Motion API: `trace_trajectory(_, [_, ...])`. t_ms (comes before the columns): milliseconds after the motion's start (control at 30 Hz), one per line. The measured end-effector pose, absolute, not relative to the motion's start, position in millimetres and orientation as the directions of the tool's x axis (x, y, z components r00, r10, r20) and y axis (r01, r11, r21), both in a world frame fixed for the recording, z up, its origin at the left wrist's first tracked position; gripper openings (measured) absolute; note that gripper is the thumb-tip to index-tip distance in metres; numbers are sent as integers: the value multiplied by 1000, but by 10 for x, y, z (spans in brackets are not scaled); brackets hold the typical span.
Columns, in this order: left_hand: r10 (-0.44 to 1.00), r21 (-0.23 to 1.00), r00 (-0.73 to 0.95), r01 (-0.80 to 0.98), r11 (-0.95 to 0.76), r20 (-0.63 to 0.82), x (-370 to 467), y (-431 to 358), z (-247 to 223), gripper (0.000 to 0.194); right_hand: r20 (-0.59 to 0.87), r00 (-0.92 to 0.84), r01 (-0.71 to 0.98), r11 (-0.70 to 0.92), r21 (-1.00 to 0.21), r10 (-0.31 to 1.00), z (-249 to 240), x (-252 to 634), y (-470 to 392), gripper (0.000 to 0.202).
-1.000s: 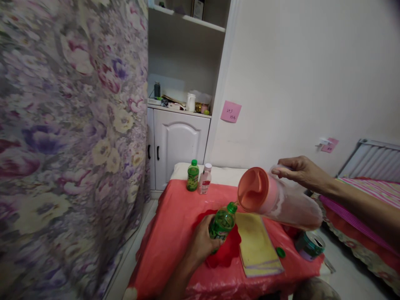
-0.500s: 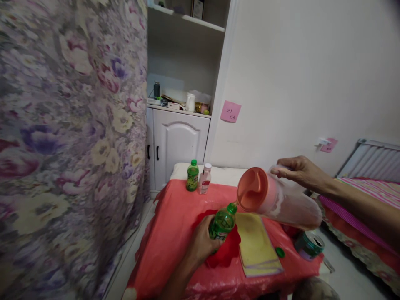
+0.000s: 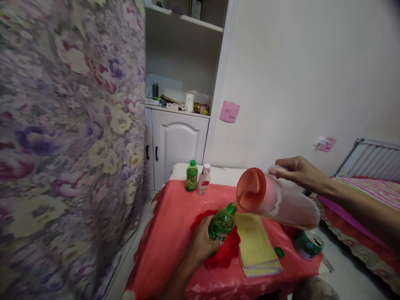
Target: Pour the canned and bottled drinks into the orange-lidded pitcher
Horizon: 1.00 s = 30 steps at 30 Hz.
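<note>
My left hand [image 3: 201, 241] is wrapped round a green plastic bottle [image 3: 223, 225], which leans to the right with its mouth uncapped. It is held over a red scalloped tray [image 3: 223, 260]. My right hand [image 3: 295, 170] grips the handle of a clear pitcher [image 3: 292, 206] with an orange lid [image 3: 251, 189]. The pitcher is tipped almost on its side, its spout at the bottle's mouth, where a thin stream seems to run. Some brownish liquid shows low in the pitcher. A green cap [image 3: 279, 252] lies beside a folded yellow cloth [image 3: 258, 246].
On the red-covered table [image 3: 175, 216] stand another green bottle [image 3: 191, 177] and a pinkish bottle [image 3: 204, 180] at the back. An opened can [image 3: 309, 245] stands at the right edge. A floral curtain [image 3: 71, 146] hangs left; a bed [image 3: 371, 200] is at right.
Both hands hold the bottle and tilted pitcher in nearly the same pose. The view has shifted very slightly, and nothing has been let go.
</note>
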<state>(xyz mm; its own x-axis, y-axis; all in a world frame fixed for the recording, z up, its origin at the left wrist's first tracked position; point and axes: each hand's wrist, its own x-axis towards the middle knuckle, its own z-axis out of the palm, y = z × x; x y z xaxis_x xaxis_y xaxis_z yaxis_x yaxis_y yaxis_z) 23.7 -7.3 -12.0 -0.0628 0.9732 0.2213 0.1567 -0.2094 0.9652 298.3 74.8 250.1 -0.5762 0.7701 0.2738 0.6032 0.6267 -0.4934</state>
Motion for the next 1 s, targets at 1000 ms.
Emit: trace_trajectory(1000, [969, 968, -79, 116, -224, 233, 235, -119, -20, 62, 315, -522, 580, 601, -550, 793, 2291, 3010, 748, 48])
